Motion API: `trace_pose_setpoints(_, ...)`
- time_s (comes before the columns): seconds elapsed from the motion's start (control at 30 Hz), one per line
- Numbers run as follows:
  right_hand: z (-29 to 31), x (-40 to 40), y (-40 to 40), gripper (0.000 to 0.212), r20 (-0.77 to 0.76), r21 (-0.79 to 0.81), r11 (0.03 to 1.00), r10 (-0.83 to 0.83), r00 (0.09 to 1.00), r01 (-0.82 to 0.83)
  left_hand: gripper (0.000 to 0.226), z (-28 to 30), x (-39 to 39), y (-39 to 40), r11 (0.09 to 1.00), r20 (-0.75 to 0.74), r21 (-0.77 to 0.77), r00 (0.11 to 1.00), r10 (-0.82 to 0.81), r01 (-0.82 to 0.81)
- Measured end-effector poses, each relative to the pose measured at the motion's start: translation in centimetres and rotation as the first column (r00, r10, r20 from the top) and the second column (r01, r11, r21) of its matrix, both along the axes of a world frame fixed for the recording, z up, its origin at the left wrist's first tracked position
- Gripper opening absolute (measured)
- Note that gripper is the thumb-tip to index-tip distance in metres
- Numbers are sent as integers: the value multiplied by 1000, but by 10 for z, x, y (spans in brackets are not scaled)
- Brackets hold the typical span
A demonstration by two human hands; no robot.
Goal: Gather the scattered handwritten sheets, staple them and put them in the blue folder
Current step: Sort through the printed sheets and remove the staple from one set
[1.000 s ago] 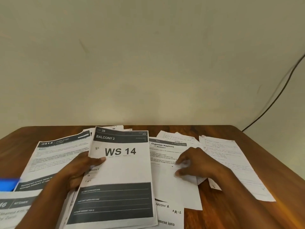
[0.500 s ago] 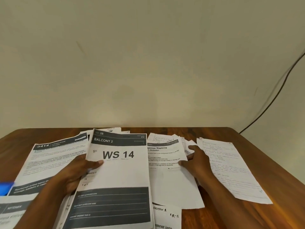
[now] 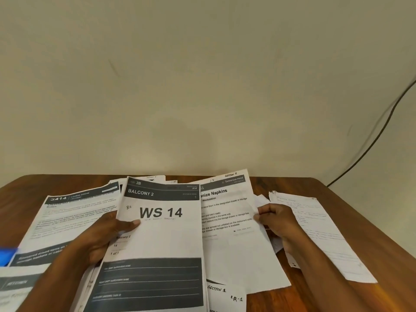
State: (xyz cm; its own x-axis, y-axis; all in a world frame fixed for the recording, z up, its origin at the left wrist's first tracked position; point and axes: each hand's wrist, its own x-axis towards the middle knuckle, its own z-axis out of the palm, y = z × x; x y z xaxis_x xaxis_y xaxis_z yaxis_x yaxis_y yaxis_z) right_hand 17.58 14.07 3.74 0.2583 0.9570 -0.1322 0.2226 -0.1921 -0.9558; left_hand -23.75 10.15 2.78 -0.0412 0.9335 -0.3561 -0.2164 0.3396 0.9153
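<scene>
My left hand point(image 3: 101, 237) grips the left edge of a stack topped by the printed "WS 14" sheet point(image 3: 162, 233), thumb on its face. My right hand point(image 3: 275, 221) pinches the right edge of the printed "Organize Napkins" sheet point(image 3: 231, 239), which is lifted at its far end. A handwritten sheet point(image 3: 319, 235) lies flat to the right of that hand. More small white sheets point(image 3: 262, 199) peek out under the lifted page. A sliver of the blue folder point(image 3: 6, 255) shows at the left edge.
A printed "3414" sheet point(image 3: 67, 219) and a "Kitchen" sheet point(image 3: 15, 287) lie at the left. A page marked "Section 1" point(image 3: 225, 293) sits near the front. The wooden table point(image 3: 371, 221) meets a beige wall, and a black cable point(image 3: 371, 140) runs down it at the right.
My right hand has taken hold of the right edge of the "Organize Napkins" sheet and raised its far end. My left hand stays on the "WS 14" stack.
</scene>
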Motion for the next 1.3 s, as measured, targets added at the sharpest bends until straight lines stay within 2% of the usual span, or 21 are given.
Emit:
trace_pose_setpoints(0.37,5,2,-4,9,-32,4,998,67,997,-67,53,3,3,-5,1000,52,9,999,5,-5)
trace_pose_setpoints(0.57,6,2,-4,9,-76,18,996,86,993,-85,41,6,5,-7,1000,66,12,997,25,-25)
trace_pose_setpoints(0.7,5,1,-3,11,-169,45,992,121,978,-115,60,11,8,-12,999,129,25,991,17,-20)
trace_pose_setpoints(0.77,7,-2,-3,15,-221,80,993,105,970,-89,61,17,10,-15,998,169,60,986,-2,-8)
trace_pose_setpoints(0.8,9,-3,-3,16,-238,107,992,90,967,-66,63,20,12,-17,997,193,80,981,-16,0)
trace_pose_setpoints(0.9,19,-5,-3,19,-313,190,981,27,949,35,90,26,18,-18,993,261,115,964,-51,22)
trace_pose_setpoints(1.07,41,1,-8,21,-472,327,924,-23,881,200,104,38,34,-19,978,298,189,945,-137,82)
trace_pose_setpoints(1.2,56,8,-12,24,-574,348,902,-11,819,255,90,49,49,-23,975,317,197,934,-164,104)
trace_pose_setpoints(1.3,65,9,-15,22,-589,355,913,49,806,203,51,53,55,-23,970,327,218,929,-174,105)
